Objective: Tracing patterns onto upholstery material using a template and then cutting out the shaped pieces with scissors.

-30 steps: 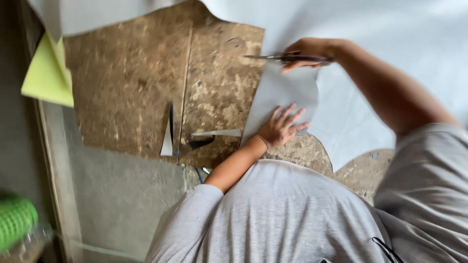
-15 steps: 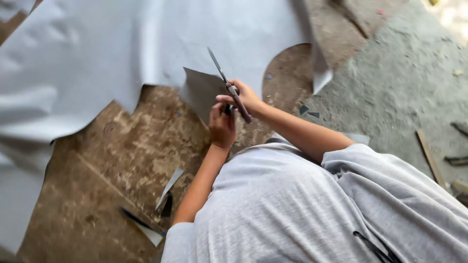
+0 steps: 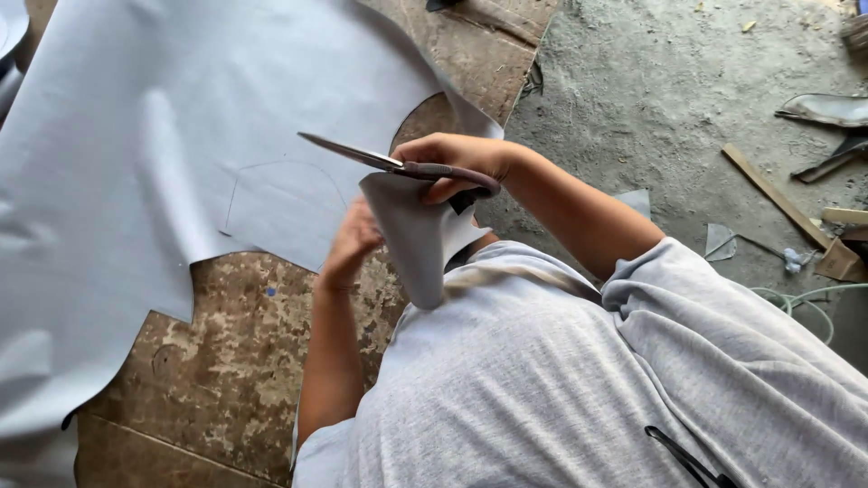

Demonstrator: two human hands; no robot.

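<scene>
Both hands meet near the middle of the frame. Right hand [image 3: 452, 158] is closed around the dark handles of a pair of scissors [image 3: 398, 164], whose blades point toward the upper left, just above a curled cut piece of pale grey sheet [image 3: 420, 239]. Left hand [image 3: 353, 239] sits just below and left of it, partly hidden behind that curled piece, which it appears to hold up; how its fingers close I cannot tell.

By size: the large pale grey sheet [image 3: 163, 172] fills the upper left half of the frame, lying over a worn, mottled brown board [image 3: 226, 361] that shows at lower left and at the top centre. A thin curved outline [image 3: 280, 181] is drawn on the sheet just left of the hands. Rough grey concrete floor [image 3: 651, 90] takes the upper right. On it, at the right edge, lie a wooden strip [image 3: 773, 194], a dark curved offcut [image 3: 827, 108], small grey scraps [image 3: 723, 239] and a pale green cord [image 3: 805, 303].
</scene>
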